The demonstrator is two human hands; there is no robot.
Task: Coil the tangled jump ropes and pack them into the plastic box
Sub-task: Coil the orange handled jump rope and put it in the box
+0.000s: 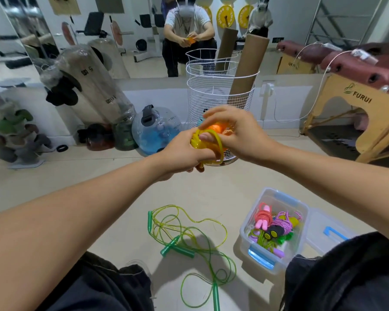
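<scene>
both sets of fingers are curled tight round the yellow rope (208, 143), a glossy see-through plastic cord bunched into loops with orange handles poking out. left hand (184, 151) grips from below with its thumb over the loops, right hand (236, 133) pinches from above, both forearms stretched forward. that's up above the plastic box (276, 261), a clear tub holding coiled pink and purple ropes. left of the box, thin green ropes (189, 239) sprawl tangled on the floor.
</scene>
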